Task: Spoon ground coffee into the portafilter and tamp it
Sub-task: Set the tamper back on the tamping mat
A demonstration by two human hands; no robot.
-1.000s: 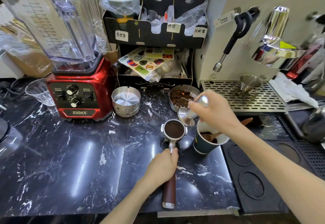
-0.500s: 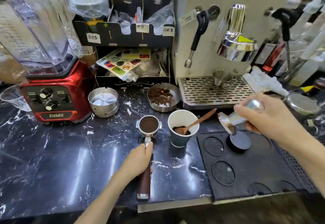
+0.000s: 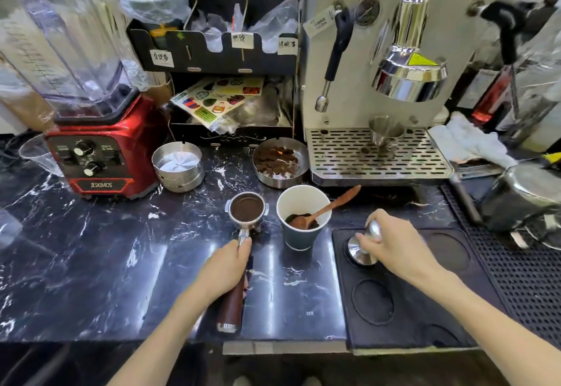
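The portafilter (image 3: 246,210) lies on the black marble counter, its basket filled with flat, dark ground coffee. My left hand (image 3: 223,267) grips its brown wooden handle just behind the basket. To its right stands a dark paper cup (image 3: 300,234) holding ground coffee and a wooden spoon (image 3: 328,208) that leans out to the right. My right hand (image 3: 397,249) is closed around the steel tamper (image 3: 362,249), whose base rests in a round recess of the black tamping mat (image 3: 406,309).
A red blender (image 3: 97,155) stands at the back left with a clear plastic cup beside it. Two round steel tins (image 3: 179,165) and a steel bowl of coffee pucks (image 3: 280,162) sit behind the portafilter. The espresso machine's drip tray (image 3: 376,158) is at the back right.
My right hand carried the tamper from above the portafilter rightward and down onto the tamping mat. My left hand kept hold of the portafilter handle.
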